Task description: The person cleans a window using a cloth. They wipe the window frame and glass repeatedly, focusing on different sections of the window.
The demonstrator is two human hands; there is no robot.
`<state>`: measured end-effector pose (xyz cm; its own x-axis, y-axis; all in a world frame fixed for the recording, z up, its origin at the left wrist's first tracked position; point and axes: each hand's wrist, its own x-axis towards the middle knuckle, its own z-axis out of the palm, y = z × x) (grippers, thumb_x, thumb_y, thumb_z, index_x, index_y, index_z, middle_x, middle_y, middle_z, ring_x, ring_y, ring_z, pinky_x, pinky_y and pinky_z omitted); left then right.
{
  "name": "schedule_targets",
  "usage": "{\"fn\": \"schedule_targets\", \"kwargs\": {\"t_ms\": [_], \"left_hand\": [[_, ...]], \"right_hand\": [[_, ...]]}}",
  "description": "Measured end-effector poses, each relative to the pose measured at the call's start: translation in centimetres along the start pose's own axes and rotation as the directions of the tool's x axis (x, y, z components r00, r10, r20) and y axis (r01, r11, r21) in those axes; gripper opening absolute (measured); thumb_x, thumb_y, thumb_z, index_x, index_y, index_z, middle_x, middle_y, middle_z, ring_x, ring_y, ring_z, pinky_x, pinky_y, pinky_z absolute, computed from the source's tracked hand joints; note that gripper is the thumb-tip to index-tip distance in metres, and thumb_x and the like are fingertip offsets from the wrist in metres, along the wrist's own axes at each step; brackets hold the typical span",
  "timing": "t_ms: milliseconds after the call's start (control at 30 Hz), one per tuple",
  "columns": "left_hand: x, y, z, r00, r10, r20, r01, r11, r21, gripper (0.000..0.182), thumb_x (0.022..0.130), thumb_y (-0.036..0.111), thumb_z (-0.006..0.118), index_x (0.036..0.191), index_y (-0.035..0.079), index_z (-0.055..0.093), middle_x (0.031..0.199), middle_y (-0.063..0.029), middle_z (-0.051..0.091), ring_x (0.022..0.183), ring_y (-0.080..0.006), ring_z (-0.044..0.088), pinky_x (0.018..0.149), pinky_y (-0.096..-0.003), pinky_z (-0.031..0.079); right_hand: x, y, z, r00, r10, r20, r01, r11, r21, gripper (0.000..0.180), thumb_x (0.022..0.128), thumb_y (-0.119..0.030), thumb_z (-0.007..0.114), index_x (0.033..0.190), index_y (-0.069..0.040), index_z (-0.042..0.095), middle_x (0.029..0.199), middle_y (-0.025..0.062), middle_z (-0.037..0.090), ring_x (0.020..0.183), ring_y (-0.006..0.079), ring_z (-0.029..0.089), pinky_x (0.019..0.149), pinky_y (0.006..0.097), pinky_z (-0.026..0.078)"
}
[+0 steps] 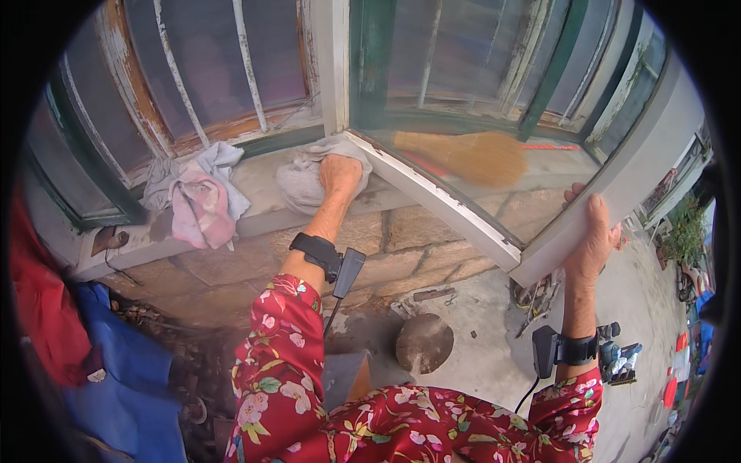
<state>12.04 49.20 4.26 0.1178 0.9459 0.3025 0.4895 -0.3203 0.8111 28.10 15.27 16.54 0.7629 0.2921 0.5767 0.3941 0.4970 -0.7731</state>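
Observation:
My left hand [340,175] is pressed into a bunched grey cloth [296,182] on the stone window sill [263,211], beside the sash's hinge side. The fingers are partly hidden in its folds. With my right hand [591,243] I grip the outer stile of an open white casement sash [648,144], thumb on the near face and fingertips on the glass side. Its bottom rail [446,208] has chipped paint along the inner edge. Through the pane shows a straw brush head [486,157] lying on the sill.
Pink and grey rags [200,208] lie on the sill at left, near a green-framed sash [110,217]. White iron bars [250,63] cross the window. Below are a stone wall [347,231], a round wood block [425,342], and blue sheeting [121,370]. Potted plants [686,231] stand far right.

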Motion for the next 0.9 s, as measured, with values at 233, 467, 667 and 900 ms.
{"fn": "schedule_targets", "kwargs": {"t_ms": [233, 467, 667, 900], "left_hand": [[-1.7, -0.3, 1.3, 0.954, 0.298, 0.02, -0.299, 0.954, 0.025, 0.027, 0.078, 0.019, 0.049, 0.079, -0.003, 0.064, 0.087, -0.0266, 0.062, 0.089, -0.0403, 0.059, 0.079, -0.0438, 0.046], [0.9, 1.2, 1.0, 0.986, 0.157, 0.062, -0.164, 0.979, 0.122, 0.03, 0.074, 0.017, 0.047, 0.08, -0.005, 0.065, 0.092, -0.027, 0.062, 0.09, -0.0413, 0.059, 0.079, -0.0455, 0.045], [-10.7, 3.9, 3.2, 0.942, 0.326, 0.086, -0.321, 0.945, -0.061, 0.024, 0.071, 0.011, 0.048, 0.079, -0.005, 0.062, 0.087, -0.027, 0.062, 0.087, -0.0442, 0.057, 0.078, -0.0464, 0.043], [-22.4, 10.0, 3.9, 0.925, 0.275, 0.264, -0.091, 0.832, -0.547, 0.025, 0.077, 0.009, 0.05, 0.095, -0.007, 0.059, 0.096, -0.0211, 0.062, 0.09, -0.0376, 0.056, 0.078, -0.0397, 0.043]], "right_hand": [[-0.1, -0.5, 0.5, 0.998, 0.051, -0.044, -0.052, 0.999, -0.014, 0.035, 0.081, -0.017, 0.064, 0.107, 0.003, 0.052, 0.093, 0.0144, 0.064, 0.081, 0.0215, 0.064, 0.073, 0.0312, 0.05], [-1.0, -1.1, 0.8, 0.997, -0.023, 0.077, 0.02, 0.999, 0.04, 0.036, 0.081, -0.018, 0.065, 0.107, 0.002, 0.051, 0.093, 0.0139, 0.065, 0.081, 0.0214, 0.063, 0.072, 0.0311, 0.051], [-0.8, -1.6, 1.0, 0.994, -0.013, 0.108, 0.005, 0.997, 0.073, 0.039, 0.08, -0.022, 0.069, 0.107, -0.003, 0.047, 0.089, 0.0088, 0.063, 0.079, 0.0157, 0.062, 0.069, 0.0279, 0.049], [-0.3, -1.4, 0.4, 0.979, 0.002, 0.205, -0.02, 0.996, 0.084, 0.042, 0.08, -0.029, 0.068, 0.107, -0.005, 0.046, 0.089, 0.0047, 0.059, 0.078, 0.0099, 0.056, 0.069, 0.0243, 0.047]]}}
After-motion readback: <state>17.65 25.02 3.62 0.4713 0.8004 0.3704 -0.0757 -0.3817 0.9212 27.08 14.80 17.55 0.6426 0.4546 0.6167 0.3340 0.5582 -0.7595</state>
